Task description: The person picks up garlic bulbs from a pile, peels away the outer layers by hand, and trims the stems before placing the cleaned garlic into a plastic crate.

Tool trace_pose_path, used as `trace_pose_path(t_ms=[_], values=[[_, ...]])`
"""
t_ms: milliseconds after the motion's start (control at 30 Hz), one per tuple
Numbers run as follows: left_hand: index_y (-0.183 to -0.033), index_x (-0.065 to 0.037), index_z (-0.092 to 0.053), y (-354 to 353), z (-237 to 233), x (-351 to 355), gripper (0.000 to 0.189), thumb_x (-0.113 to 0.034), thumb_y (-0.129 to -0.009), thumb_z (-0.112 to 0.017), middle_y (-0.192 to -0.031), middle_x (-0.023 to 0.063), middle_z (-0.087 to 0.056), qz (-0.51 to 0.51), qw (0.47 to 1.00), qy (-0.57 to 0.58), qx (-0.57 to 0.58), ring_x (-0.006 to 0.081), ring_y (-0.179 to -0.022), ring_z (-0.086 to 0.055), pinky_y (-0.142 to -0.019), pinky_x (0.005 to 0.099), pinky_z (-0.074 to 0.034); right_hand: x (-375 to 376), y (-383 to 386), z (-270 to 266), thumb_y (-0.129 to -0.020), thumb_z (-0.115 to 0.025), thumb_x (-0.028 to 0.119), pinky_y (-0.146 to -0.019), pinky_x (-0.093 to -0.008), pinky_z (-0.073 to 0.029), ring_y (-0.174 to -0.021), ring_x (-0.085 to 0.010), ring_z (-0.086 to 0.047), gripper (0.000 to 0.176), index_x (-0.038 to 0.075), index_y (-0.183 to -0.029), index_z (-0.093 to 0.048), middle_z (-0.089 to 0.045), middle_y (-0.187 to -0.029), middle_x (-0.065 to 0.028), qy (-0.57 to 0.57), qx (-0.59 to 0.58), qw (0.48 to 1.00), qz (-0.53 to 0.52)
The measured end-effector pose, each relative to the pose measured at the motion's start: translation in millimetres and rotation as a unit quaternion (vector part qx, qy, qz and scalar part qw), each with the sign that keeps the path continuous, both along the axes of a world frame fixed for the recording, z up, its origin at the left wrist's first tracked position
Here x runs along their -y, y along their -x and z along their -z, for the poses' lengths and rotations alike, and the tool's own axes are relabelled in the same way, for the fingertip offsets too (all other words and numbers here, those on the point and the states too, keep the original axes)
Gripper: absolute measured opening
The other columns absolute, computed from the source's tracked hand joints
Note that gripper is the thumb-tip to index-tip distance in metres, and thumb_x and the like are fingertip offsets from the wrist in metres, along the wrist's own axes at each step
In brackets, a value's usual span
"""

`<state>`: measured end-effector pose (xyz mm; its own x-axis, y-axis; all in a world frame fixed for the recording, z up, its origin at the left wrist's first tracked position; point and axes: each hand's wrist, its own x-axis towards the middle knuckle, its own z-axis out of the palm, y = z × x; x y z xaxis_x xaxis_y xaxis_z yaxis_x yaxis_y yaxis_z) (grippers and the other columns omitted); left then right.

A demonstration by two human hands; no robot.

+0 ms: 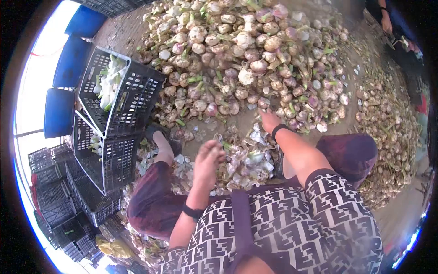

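My left hand (209,160) hovers over the litter of skins between my legs. Its fingers are curled in and slightly blurred; what they hold, if anything, I cannot make out. My right hand (270,120) reaches forward to the near edge of a large garlic heap (246,59), fingers stretched out. Its fingertips are right at a purplish garlic bulb (263,102). Below both hands lie loose white and purple garlic skins (255,162) with some green stem pieces.
Black plastic crates (137,98) holding white and green garlic pieces stand at left, beside my foot. More dark crates (52,187) are stacked behind. Blue barrels (59,112) line the left edge. Another garlic pile (388,132) spreads at right; a person's hand (387,23) shows top right.
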<state>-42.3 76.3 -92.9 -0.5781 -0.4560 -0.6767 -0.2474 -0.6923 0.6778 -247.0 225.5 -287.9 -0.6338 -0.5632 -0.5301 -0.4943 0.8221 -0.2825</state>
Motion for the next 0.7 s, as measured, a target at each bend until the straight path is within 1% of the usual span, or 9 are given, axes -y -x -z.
trace_pose_path(t_ms=[133,167,233,300,400,500,600,667,700], values=[[-0.116,-0.004,-0.045,4.9,20.9,-10.2,0.027,-0.008,-0.089,-0.049,-0.102,0.0056,-0.053,0.078,0.996,-0.034,0.012,0.0155,-0.088,-0.055,-0.077,0.0286,-0.046,9.1,6.8,14.1,-0.084,-0.046,0.004,-0.074,-0.0423,-0.049,-0.091,-0.0302,-0.059,0.037,0.009,-0.12,-0.046,-0.058,-0.107,-0.0161,-0.024,0.135,0.987,0.084],[-0.117,-0.004,-0.045,4.5,22.4,-10.7,0.028,-0.008,-0.09,-0.048,-0.102,0.0055,-0.053,0.088,0.995,-0.035,0.002,0.0156,-0.089,-0.055,-0.077,0.0289,-0.045,23.7,-3.6,-91.5,-0.084,-0.048,0.007,-0.074,-0.0407,-0.048,-0.091,-0.0279,-0.059,0.036,0.012,-0.12,-0.045,-0.062,-0.099,-0.0158,0.092,0.275,0.933,0.212],[-0.121,-0.004,-0.041,11.5,11.4,-10.5,0.032,-0.009,-0.09,-0.047,-0.105,0.0065,-0.053,0.037,0.997,-0.039,0.051,0.016,-0.09,-0.054,-0.08,0.0302,-0.045,24.3,-20.9,-85.0,-0.086,-0.052,0.008,-0.061,-0.0335,-0.052,-0.071,-0.0187,-0.062,0.031,0.005,-0.117,-0.046,-0.062,-0.091,-0.0066,0.29,0.589,0.662,0.362],[-0.129,-0.004,-0.035,12.6,7.5,-11.9,0.039,-0.009,-0.091,-0.045,-0.113,0.0089,-0.051,-0.009,0.997,-0.056,0.056,0.0174,-0.097,-0.053,-0.086,0.0332,-0.044,15.5,-41.1,-99.7,-0.088,-0.048,0.006,-0.072,-0.0308,-0.054,-0.088,-0.0185,-0.06,0.037,0.008,-0.124,-0.04,-0.059,-0.102,-0.0084,0.353,0.673,0.557,0.335],[-0.132,-0.004,-0.032,7.4,-1.1,-12.5,0.044,-0.008,-0.091,-0.044,-0.119,0.01,-0.049,0.042,0.975,-0.177,-0.13,0.019,-0.105,-0.051,-0.091,0.0357,-0.042,16.4,-65.9,-160.8,-0.088,-0.051,0.008,-0.08,-0.028,-0.05,-0.096,-0.0161,-0.056,0.039,0.009,-0.125,-0.042,-0.057,-0.109,-0.0065,0.376,0.701,0.532,0.29],[-0.132,-0.005,-0.033,0.9,-13.1,-19.5,0.045,-0.004,-0.088,-0.046,-0.12,0.0087,-0.049,0.053,0.981,-0.083,-0.165,0.0202,-0.107,-0.051,-0.091,0.0356,-0.043,12.0,-76.1,-167.0,-0.086,-0.057,0.012,-0.082,-0.0245,-0.045,-0.094,-0.012,-0.054,0.038,0.008,-0.122,-0.045,-0.056,-0.107,-0.0042,0.464,0.481,0.733,0.125],[-0.123,-0.005,-0.041,-0.7,-25.4,-25.7,0.048,0.001,-0.078,-0.059,-0.114,0.0071,-0.052,0.058,0.981,0.086,-0.165,0.0182,-0.105,-0.051,-0.088,0.0317,-0.044,8.4,-82.9,-170.5,-0.083,-0.062,0.013,-0.08,-0.0232,-0.042,-0.09,-0.0094,-0.052,0.037,0.006,-0.117,-0.049,-0.056,-0.101,-0.0026,0.499,0.339,0.788,0.123],[-0.116,-0.005,-0.044,-0.6,-24.0,-28.2,0.049,0.003,-0.072,-0.066,-0.112,0.0061,-0.052,0.093,0.951,0.265,-0.131,0.0178,-0.105,-0.051,-0.089,0.0307,-0.043,14.0,-93.0,-204.4,-0.083,-0.063,0.012,-0.075,-0.0233,-0.043,-0.085,-0.0091,-0.053,0.026,0.004,-0.105,-0.054,-0.058,-0.093,-0.0016,0.519,0.444,0.699,0.21],[-0.108,-0.005,-0.048,-2.4,-27.9,-26.9,0.048,0.002,-0.066,-0.072,-0.107,0.005,-0.053,0.145,0.871,0.466,-0.058,0.0162,-0.105,-0.05,-0.089,0.0293,-0.04,13.9,-97.6,-225.6,-0.083,-0.063,0.012,-0.074,-0.0235,-0.043,-0.084,-0.0089,-0.053,0.023,0.003,-0.102,-0.055,-0.058,-0.092,-0.0013,0.497,0.501,0.655,0.271]])
